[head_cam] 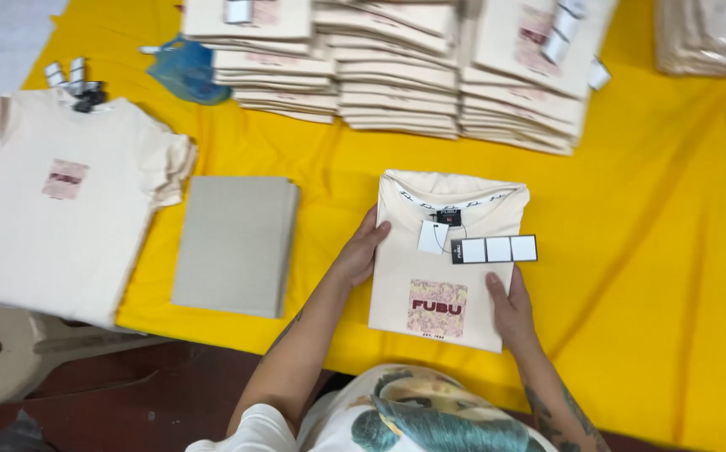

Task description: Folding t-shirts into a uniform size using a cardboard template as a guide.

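At the far left of the frame lies a flat stack of unfolded cream shirts [53, 209] with a small pink square print on the chest, hanging a little over the table edge. Just right of it, on the yellow tablecloth [656, 276], sits a grey folding board [236, 244], apart from both the stack and my work.

My left hand [361, 251] comes next, in the middle of the frame: fingers flat and together, pressed against the left edge of the folded cream shirt [430, 268], thumb on top. The shirt lies just right of centre, collar away from me, square print toward me, with white hang tags [476, 245] loose on its chest. My right hand [509, 308] rests open on its lower right corner, fingers spread over the cloth; it grips nothing.

I judge this bundle light, soft and floppy: lifted by one edge it would sag and lose its fold. Better to slide both palms under opposite sides and carry it flat. The tags dangle on strings and could snag.

Along the top of the frame stand stacks of folded shirts [396, 75], with a blue plastic bag [185, 71] at their left.
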